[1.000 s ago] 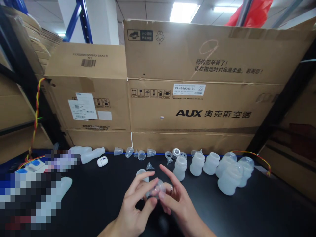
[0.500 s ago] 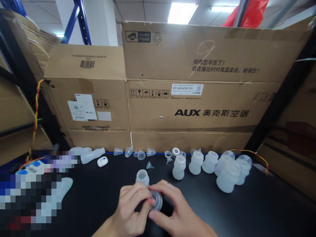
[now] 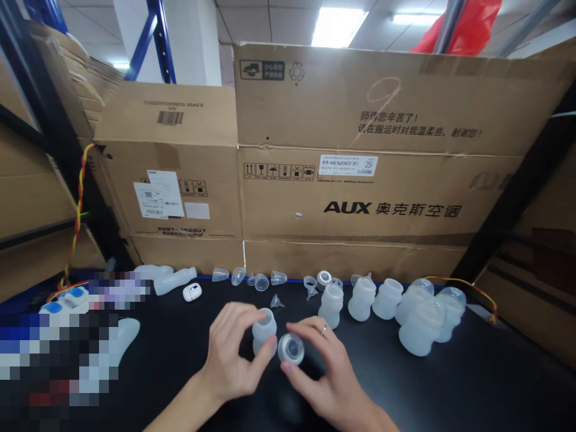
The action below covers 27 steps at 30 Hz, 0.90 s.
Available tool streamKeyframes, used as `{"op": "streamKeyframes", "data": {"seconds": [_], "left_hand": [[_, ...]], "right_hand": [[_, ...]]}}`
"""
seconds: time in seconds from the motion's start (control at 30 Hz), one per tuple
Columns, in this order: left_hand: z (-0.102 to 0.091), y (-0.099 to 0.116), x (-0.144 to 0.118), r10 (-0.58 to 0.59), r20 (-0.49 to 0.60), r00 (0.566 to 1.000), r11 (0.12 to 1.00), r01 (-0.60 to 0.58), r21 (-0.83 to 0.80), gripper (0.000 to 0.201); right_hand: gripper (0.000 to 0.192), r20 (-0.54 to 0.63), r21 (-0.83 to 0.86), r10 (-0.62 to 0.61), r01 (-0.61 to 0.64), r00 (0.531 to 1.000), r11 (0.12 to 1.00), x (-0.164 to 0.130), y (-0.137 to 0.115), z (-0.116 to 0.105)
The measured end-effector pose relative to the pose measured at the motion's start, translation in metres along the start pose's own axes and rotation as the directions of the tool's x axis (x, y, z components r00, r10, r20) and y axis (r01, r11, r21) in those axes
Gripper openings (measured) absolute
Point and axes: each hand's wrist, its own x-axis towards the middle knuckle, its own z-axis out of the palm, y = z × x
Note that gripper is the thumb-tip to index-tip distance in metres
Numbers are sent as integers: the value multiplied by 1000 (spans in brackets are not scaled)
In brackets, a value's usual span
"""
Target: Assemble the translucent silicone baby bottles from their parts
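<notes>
At the front middle of the black table, a small frosted baby bottle [image 3: 265,333] stands upright with its mouth uncovered. My left hand [image 3: 236,351] curves round its left side, thumb and index finger against it. Just right of the bottle, my right hand [image 3: 321,369] grips a clear round bottle cap [image 3: 291,348] between thumb and fingers, its round opening facing up. The cap and bottle are apart. Beyond the bottle lies a small clear funnel-shaped piece [image 3: 277,301].
Several frosted bottles [image 3: 422,327] stand at the right. Clear cups [image 3: 279,278] and ring pieces [image 3: 310,283] line the back edge before a cardboard wall [image 3: 288,228]. A white earphone case [image 3: 192,292] and a long frosted bottle [image 3: 176,281] lie at the left; blurred-out items fill the left edge.
My left hand has left the cap and moved to the bottle, its fingers spreading round it. My right hand keeps the cap, now tilted more upward. The view has shifted slightly.
</notes>
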Motion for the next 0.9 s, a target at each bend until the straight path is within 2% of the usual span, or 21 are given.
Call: {"op": "streamKeyframes", "data": {"seconds": [0.07,0.1,0.17,0.2,0.27,0.33,0.5,0.6,0.73,0.8,0.9], "left_hand": [[3,-7,1,-214,32,976,976,212,45,49],[6,-8,0,-321,82,943,947,319,41,52],[11,-6,-1,-472,231,851,875,485,1,38],[14,-2,-2,-497,313,809,847,532,-29,26],[19,8,-4,-463,449,764,819,563,-113,14],[25,20,-7,-401,508,762,803,559,-206,11],[39,31,-18,-384,482,788,739,575,-352,16],[39,29,-18,-388,506,771,684,608,-403,16],[27,29,-6,-331,644,689,537,699,-472,26],[21,30,0,-276,731,624,437,759,-483,32],[20,27,2,-177,837,518,282,841,-461,35]], "right_hand": [[51,-98,-6,8,-8,995,1000,0,2,-1],[48,-143,-11,8,-9,990,1000,1,2,-2],[39,-200,-21,-2,-3,980,1000,2,1,-3],[35,-210,-26,-9,4,978,1000,2,0,-3],[32,-209,-30,-23,17,978,999,3,0,-3],[32,-174,-18,-30,27,984,999,3,0,-1],[31,-27,83,-69,71,997,994,2,-1,3],[30,41,145,-76,69,996,987,4,-5,0],[32,183,273,-50,-2,982,962,7,-15,-15],[33,269,341,-5,-90,963,936,6,-19,-24],[36,423,384,66,-245,904,890,8,-23,-34]]}}
